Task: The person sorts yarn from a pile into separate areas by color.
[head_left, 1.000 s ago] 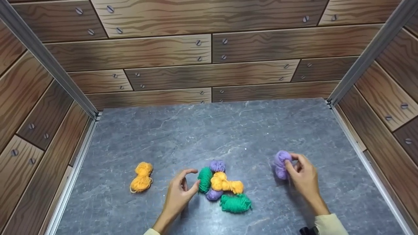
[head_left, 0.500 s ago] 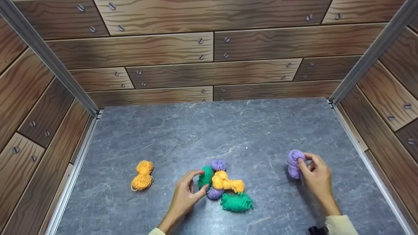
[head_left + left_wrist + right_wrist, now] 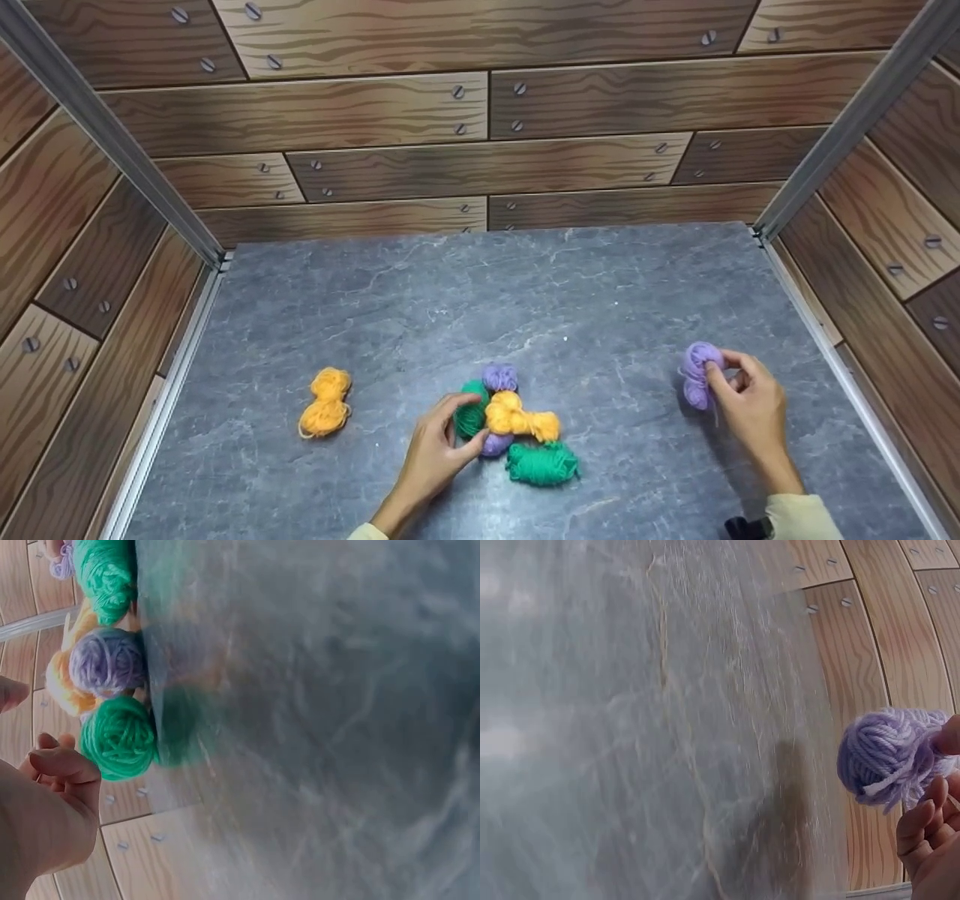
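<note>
My right hand (image 3: pixel 750 401) pinches a small purple yarn skein (image 3: pixel 699 375) by its narrow middle, held above the grey tabletop at the right. In the right wrist view the skein (image 3: pixel 896 757) shows loose strands, with thumb and fingertips at its tied waist. My left hand (image 3: pixel 442 450) is at the cluster in the middle, thumb and forefinger spread beside a green skein (image 3: pixel 471 412). That forefinger overlaps the green yarn in the head view, and the thumb tip lies near a purple skein (image 3: pixel 496 445). The left wrist view shows the green skein (image 3: pixel 118 739) just beyond the curled fingers.
A yellow skein (image 3: pixel 523 418), another purple skein (image 3: pixel 499 377) and another green skein (image 3: pixel 543 464) complete the cluster. A separate yellow skein (image 3: pixel 326 403) lies to the left. Wood-patterned walls (image 3: pixel 390 112) and metal rails (image 3: pixel 161 405) border the marbled tabletop (image 3: pixel 420 300).
My right hand has carried the purple skein further right. My left hand has moved right, its thumb and forefinger now over the near side of the green skein.
</note>
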